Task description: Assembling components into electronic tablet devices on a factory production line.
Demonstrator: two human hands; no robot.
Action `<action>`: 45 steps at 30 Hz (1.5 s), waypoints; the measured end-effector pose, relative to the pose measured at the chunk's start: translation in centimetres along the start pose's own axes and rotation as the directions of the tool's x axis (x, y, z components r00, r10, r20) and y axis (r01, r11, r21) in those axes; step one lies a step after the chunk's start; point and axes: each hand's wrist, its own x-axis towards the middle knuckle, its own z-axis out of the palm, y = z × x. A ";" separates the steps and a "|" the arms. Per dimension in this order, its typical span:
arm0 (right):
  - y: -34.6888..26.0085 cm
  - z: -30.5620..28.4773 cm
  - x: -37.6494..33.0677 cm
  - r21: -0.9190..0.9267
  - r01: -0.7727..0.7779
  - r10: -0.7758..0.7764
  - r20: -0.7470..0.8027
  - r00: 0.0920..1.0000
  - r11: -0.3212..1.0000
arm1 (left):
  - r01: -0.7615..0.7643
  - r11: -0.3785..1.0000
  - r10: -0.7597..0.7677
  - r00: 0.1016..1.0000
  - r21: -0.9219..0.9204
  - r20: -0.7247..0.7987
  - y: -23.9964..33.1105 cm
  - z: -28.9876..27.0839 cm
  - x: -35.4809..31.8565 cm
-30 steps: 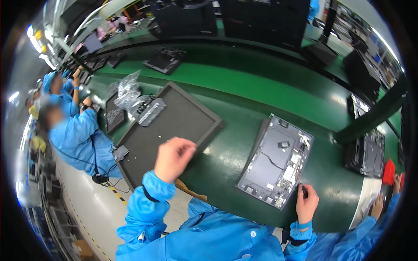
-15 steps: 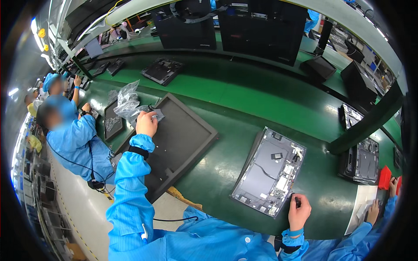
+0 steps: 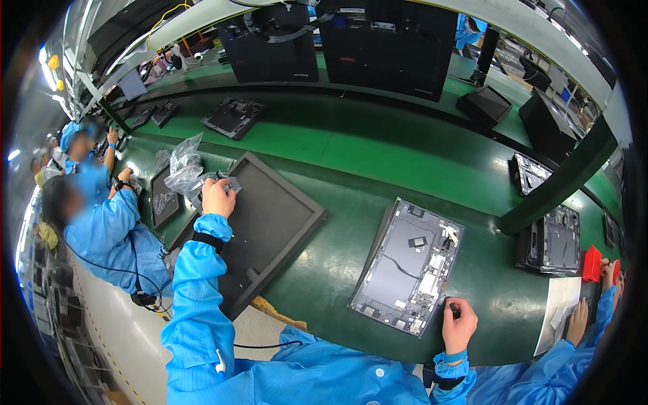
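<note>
A: Green covers the whole bench, and the biggest loose thing on it is the dark tray, lying flat and skewed at the near left.

B: The grey back panel, to the right of the tray and near the bench's near edge, comes next. It lies open side up, showing small boards and a thin black cable.

A: At the far left corner of the tray sits a crumpled clear plastic bag.

B: The person's left hand is stretched out there, arm nearly straight in a blue sleeve, fingers curled together on a small grey part just beside the bag.

A: The right hand rests at the panel's near right corner, wrist bent up, pinching a small dark object.
</note>
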 end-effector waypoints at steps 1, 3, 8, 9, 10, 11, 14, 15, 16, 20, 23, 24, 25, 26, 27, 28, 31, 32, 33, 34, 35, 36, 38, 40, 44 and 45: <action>-0.1 -0.1 0.0 -0.005 0.013 -0.013 0.001 1.000 1.000 | -0.015 1.000 0.015 1.000 -0.001 0.000 0.1 -0.2 0.1; -0.3 -0.3 0.0 -0.001 0.012 -0.012 0.002 1.000 1.000 | -0.032 0.999 0.032 0.999 -0.004 0.002 0.7 -0.5 0.1; 0.2 -0.5 -0.5 -0.013 -0.017 0.016 -0.024 1.000 1.000 | -0.144 0.990 0.144 0.985 0.001 -0.095 1.8 0.7 1.3; 0.3 -0.3 -0.5 -0.008 -0.009 0.009 -0.018 1.000 1.000 | -0.150 0.988 0.147 0.986 -0.036 -0.075 1.8 1.0 1.8; 0.5 -0.3 -0.5 -0.005 -0.005 0.005 -0.016 1.000 1.000 | -0.197 0.980 0.196 0.978 -0.007 -0.069 0.8 1.7 2.6; 0.1 -0.4 -0.4 -0.016 0.002 -0.003 -0.021 1.000 1.000 | -0.218 0.976 0.217 0.976 -0.028 -0.029 0.5 1.9 3.3; -0.5 -0.3 -0.2 0.006 -0.010 0.010 -0.015 1.000 1.000 | -0.197 0.977 0.192 0.978 -0.075 -0.078 0.1 2.1 3.7; -0.7 -0.5 -0.1 -0.009 -0.020 0.020 0.001 1.000 1.000 | -0.135 0.970 0.136 0.991 -0.204 -0.007 0.9 1.4 3.6; -0.9 -0.7 0.1 -0.023 -0.028 0.028 0.017 0.999 0.999 | -0.199 0.960 0.191 0.980 -0.194 -0.060 1.7 1.0 3.4; -0.7 -1.1 1.1 0.008 -0.027 0.026 0.059 0.998 1.000 | -0.227 0.820 0.304 0.951 -0.526 0.062 8.8 -3.3 0.6; -1.4 -1.8 2.5 0.017 0.033 -0.033 0.026 0.999 0.999 | 0.036 0.543 0.370 0.886 -0.839 0.278 16.5 -9.4 -3.6; -1.8 -2.1 3.2 0.020 0.080 -0.080 0.005 0.997 0.997 | 0.196 0.407 0.427 0.822 -0.892 0.376 18.6 -10.6 -5.0; -2.1 -2.3 4.0 0.039 0.102 -0.101 -0.007 0.995 0.994 | 0.179 0.386 0.497 0.786 -0.905 0.367 19.9 -11.0 -5.9; -2.3 -2.4 4.8 0.038 0.100 -0.100 -0.011 0.995 0.994 | 0.163 0.361 0.564 0.746 -0.918 0.354 21.1 -11.3 -6.7; -2.6 -2.5 5.6 0.058 0.075 -0.076 0.010 0.997 0.995 | 0.161 0.335 0.587 0.735 -0.928 0.339 22.4 -10.9 -7.6; -2.7 -2.5 6.4 0.076 0.047 -0.049 0.030 0.998 0.996 | 0.164 0.332 0.605 0.718 -0.929 0.343 24.1 -10.1 -8.4; -2.5 -1.6 8.3 0.054 0.023 -0.025 0.051 0.998 0.998 | 0.220 0.394 0.694 0.565 -0.892 0.446 27.8 -7.3 -10.0; -2.4 -1.2 8.7 0.040 0.029 -0.032 0.061 0.998 0.999 | 0.275 0.379 0.718 0.515 -0.884 0.468 28.8 -6.5 -10.4; -2.2 -0.6 8.8 0.053 0.068 -0.070 0.048 0.996 0.996 | 0.259 0.391 0.730 0.497 -0.883 0.469 29.5 -5.9 -10.7; -2.0 0.1 8.8 0.049 0.064 -0.066 0.046 0.997 0.997 | 0.242 0.401 0.744 0.476 -0.883 0.468 30.2 -5.2 -10.9; -1.9 0.9 8.9 0.096 0.080 -0.083 0.026 0.996 0.992 | 0.246 0.399 0.746 0.472 -0.883 0.469 30.8 -4.5 -11.0; -2.0 1.5 8.9 0.143 0.096 -0.098 0.007 0.995 0.985 | 0.215 0.391 0.766 0.462 -0.895 0.446 31.3 -3.8 -11.1; -2.7 1.8 8.9 0.115 0.020 -0.025 0.042 0.999 0.993 | 0.175 0.388 0.789 0.444 -0.905 0.424 32.8 -3.2 -11.4; -3.1 2.1 9.0 0.025 -0.038 0.037 0.052 0.998 0.999 | 0.162 0.360 0.812 0.430 -0.919 0.394 34.1 -2.6 -11.3; -1.3 1.9 9.5 0.185 -0.080 0.088 -0.036 0.995 0.980 | 0.063 0.310 0.865 0.396 -0.949 0.309 37.0 -0.9 -11.2; -0.3 1.5 9.6 0.218 -0.100 0.106 -0.015 0.994 0.971 | 0.040 0.365 0.855 0.379 -0.930 0.352 37.9 -1.0 -11.2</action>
